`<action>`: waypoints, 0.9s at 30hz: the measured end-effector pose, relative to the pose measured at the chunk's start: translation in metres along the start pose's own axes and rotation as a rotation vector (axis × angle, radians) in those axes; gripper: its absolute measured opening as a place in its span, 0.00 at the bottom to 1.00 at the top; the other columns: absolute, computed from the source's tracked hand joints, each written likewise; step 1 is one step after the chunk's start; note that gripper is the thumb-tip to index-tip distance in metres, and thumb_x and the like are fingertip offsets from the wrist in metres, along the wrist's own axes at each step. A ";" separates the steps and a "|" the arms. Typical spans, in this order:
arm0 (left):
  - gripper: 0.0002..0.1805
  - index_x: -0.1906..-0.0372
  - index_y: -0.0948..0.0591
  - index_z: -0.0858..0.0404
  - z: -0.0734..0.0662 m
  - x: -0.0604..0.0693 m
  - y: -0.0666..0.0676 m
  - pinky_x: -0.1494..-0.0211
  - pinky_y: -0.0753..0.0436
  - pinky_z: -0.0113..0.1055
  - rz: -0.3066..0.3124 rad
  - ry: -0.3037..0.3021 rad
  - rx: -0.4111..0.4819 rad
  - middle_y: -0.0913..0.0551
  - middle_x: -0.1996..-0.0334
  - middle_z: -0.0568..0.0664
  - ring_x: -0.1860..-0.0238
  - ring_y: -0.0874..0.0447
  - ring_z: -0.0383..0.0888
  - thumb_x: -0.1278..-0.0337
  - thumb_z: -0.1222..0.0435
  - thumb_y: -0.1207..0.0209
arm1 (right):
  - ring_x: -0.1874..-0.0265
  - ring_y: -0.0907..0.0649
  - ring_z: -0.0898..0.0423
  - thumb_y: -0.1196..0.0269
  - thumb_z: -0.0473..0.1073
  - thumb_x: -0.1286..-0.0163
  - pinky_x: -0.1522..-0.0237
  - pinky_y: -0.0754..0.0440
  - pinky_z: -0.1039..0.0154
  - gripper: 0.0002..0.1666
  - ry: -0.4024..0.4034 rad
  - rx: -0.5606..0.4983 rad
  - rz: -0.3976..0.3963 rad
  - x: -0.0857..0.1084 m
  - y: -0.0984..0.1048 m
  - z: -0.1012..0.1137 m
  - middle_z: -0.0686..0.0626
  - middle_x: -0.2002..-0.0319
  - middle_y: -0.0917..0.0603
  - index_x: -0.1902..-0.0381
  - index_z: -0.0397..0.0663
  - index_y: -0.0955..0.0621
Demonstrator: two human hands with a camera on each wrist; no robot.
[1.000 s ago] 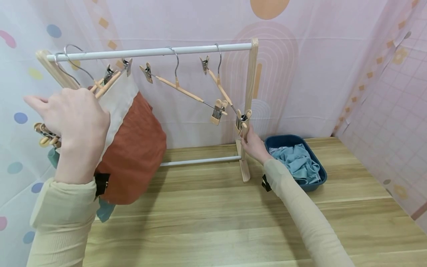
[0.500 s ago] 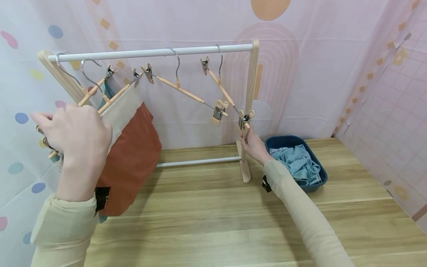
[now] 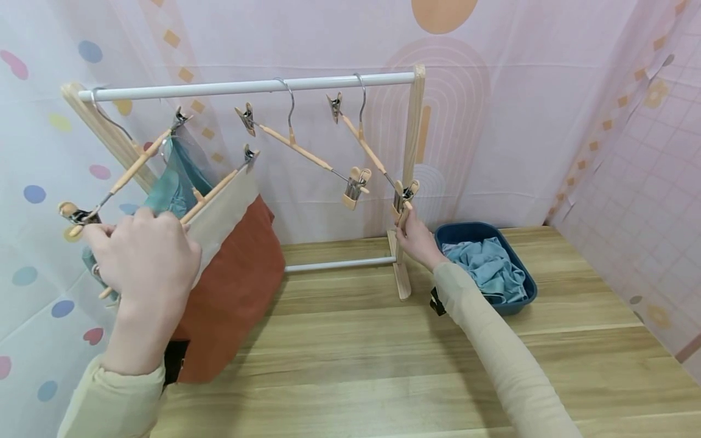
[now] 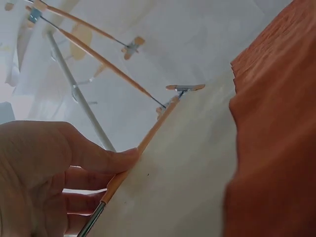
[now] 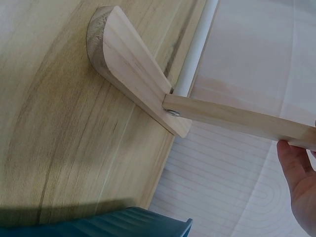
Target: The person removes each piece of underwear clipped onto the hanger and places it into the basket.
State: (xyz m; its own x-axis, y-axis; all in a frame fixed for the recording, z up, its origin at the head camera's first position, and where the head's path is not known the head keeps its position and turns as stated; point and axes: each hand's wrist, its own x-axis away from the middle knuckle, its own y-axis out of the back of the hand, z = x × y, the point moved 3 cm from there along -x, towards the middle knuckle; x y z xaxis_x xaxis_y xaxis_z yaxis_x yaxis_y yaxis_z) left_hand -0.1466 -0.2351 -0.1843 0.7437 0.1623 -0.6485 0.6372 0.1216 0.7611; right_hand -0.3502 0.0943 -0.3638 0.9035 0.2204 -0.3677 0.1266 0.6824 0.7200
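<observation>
My left hand (image 3: 148, 261) grips the bar of a clip hanger (image 3: 216, 190), thumb and fingers round it in the left wrist view. From this hanger hangs a rust-red and cream cloth (image 3: 235, 292); its hook is off the rail (image 3: 219, 89). Behind, a second hanger (image 3: 134, 170) stays hooked at the rail's left end, with teal cloth (image 3: 177, 182) close by. My right hand (image 3: 418, 240) holds the rack's right wooden post (image 3: 413, 134), and the right wrist view shows fingertips on the post (image 5: 237, 118).
Two bare clip hangers, one mid-rail (image 3: 306, 155) and one near the right post (image 3: 364, 146), hang tilted. A dark blue basket (image 3: 528, 286) with blue-green cloth (image 3: 487, 267) stands right of the rack on the wooden table (image 3: 356, 365). A patterned curtain hangs behind.
My left hand has moved down and to the right with the hanger and its red and cream cloth, whose hook has come away from the rail. My right hand has stayed at the post.
</observation>
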 end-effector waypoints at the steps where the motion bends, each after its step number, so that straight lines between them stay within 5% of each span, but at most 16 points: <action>1: 0.19 0.91 0.33 0.69 -0.002 0.003 -0.001 0.61 0.40 0.56 -0.026 -0.012 0.020 0.32 0.86 0.62 0.82 0.35 0.60 0.47 0.70 0.60 | 0.58 0.15 0.42 0.49 0.35 0.30 0.61 0.17 0.50 0.25 -0.002 0.000 0.001 0.000 0.000 0.000 0.35 0.52 0.18 0.39 0.36 0.42; 10: 0.17 0.88 0.30 0.73 -0.018 0.027 -0.007 0.65 0.34 0.55 -0.243 -0.179 0.088 0.29 0.85 0.64 0.80 0.30 0.61 0.46 0.71 0.52 | 0.59 0.15 0.43 0.50 0.37 0.30 0.62 0.17 0.51 0.23 -0.034 0.001 0.028 -0.001 0.000 0.000 0.36 0.53 0.18 0.40 0.37 0.40; 17: 0.15 0.80 0.24 0.76 -0.020 0.035 -0.017 0.62 0.31 0.56 -0.282 -0.283 0.094 0.25 0.81 0.65 0.77 0.27 0.60 0.42 0.69 0.47 | 0.61 0.16 0.45 0.50 0.37 0.29 0.63 0.18 0.52 0.17 -0.029 -0.017 0.040 -0.001 0.001 0.001 0.38 0.55 0.19 0.45 0.38 0.37; 23: 0.11 0.75 0.19 0.75 -0.022 0.039 -0.023 0.61 0.30 0.56 -0.367 -0.359 0.130 0.22 0.79 0.64 0.76 0.26 0.60 0.44 0.69 0.45 | 0.56 0.18 0.44 0.49 0.38 0.28 0.58 0.20 0.51 0.24 -0.018 -0.039 0.112 0.000 0.005 -0.001 0.37 0.52 0.21 0.39 0.37 0.42; 27: 0.11 0.75 0.18 0.73 -0.024 0.043 -0.025 0.62 0.30 0.55 -0.438 -0.413 0.168 0.21 0.79 0.62 0.77 0.25 0.59 0.44 0.70 0.47 | 0.61 0.17 0.45 0.47 0.42 0.29 0.65 0.21 0.52 0.26 -0.076 0.065 0.142 0.005 0.013 0.004 0.38 0.55 0.19 0.38 0.40 0.40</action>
State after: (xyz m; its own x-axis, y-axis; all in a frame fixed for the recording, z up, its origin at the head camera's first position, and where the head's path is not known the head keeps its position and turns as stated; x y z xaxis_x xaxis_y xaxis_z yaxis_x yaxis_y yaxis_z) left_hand -0.1355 -0.2080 -0.2308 0.4012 -0.2639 -0.8772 0.8990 -0.0701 0.4323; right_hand -0.3421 0.1013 -0.3542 0.9421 0.2564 -0.2162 0.0197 0.6012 0.7989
